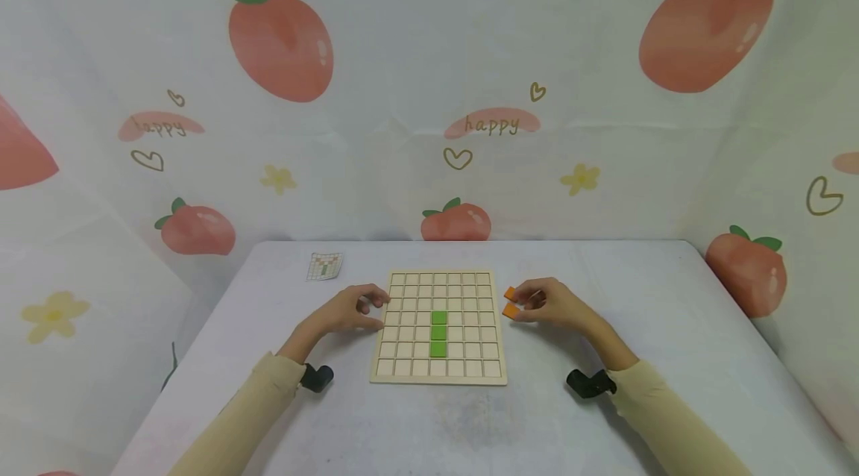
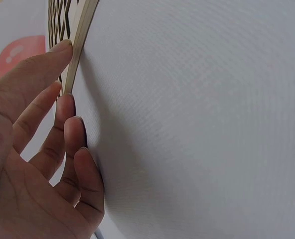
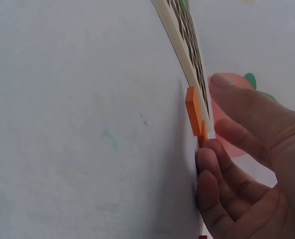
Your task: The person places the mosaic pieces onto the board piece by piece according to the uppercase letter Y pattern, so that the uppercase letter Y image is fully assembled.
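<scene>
A pale wooden grid board [image 1: 473, 313] lies flat on the table, with three green square tiles [image 1: 438, 333] in one column of its cells. My left hand [image 1: 349, 308] is at the board's left side, fingers loosely bent. In the left wrist view its thumb [image 2: 62, 52] and fingertips are right at the wooden edge. Just off the board's right side lie two orange square tiles [image 1: 511, 311], one behind the other. My right hand [image 1: 553, 303] is beside them, thumb apart from the fingers. From the right wrist, one orange tile [image 3: 193, 112] shows plainly; the other is partly hidden.
A small card [image 1: 325, 266] printed with a coloured grid lies at the back left of the white-covered table [image 1: 604, 260]. Behind the table hangs a pale cloth with fruit prints [image 1: 456, 224]. Black wrist straps [image 1: 590, 384] sit at both sleeves.
</scene>
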`<state>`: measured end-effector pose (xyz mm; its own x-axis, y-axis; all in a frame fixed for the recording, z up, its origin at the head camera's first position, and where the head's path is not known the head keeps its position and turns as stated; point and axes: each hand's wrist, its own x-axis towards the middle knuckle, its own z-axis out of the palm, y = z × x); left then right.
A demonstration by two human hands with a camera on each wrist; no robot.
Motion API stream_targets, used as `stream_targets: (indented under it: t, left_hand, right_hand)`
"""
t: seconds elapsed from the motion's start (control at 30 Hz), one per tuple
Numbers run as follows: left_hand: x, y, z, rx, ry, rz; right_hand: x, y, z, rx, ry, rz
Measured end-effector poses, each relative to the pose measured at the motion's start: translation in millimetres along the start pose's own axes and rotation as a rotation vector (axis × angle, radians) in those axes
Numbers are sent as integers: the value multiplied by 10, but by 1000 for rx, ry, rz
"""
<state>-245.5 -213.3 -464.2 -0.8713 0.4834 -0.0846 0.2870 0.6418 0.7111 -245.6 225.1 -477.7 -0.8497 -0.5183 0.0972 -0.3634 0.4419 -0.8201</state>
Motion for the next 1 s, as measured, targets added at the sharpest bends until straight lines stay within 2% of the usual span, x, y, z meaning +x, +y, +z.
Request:
stream_targets:
  t: [0.37,1.0]
  left_hand:
    - [0,10,11,-1,1,-14]
    - [9,-14,1,-5,-3,-2]
  right_hand:
    - [70,-27,104,-56,25,51]
    - [65,0,115,-86,33,37]
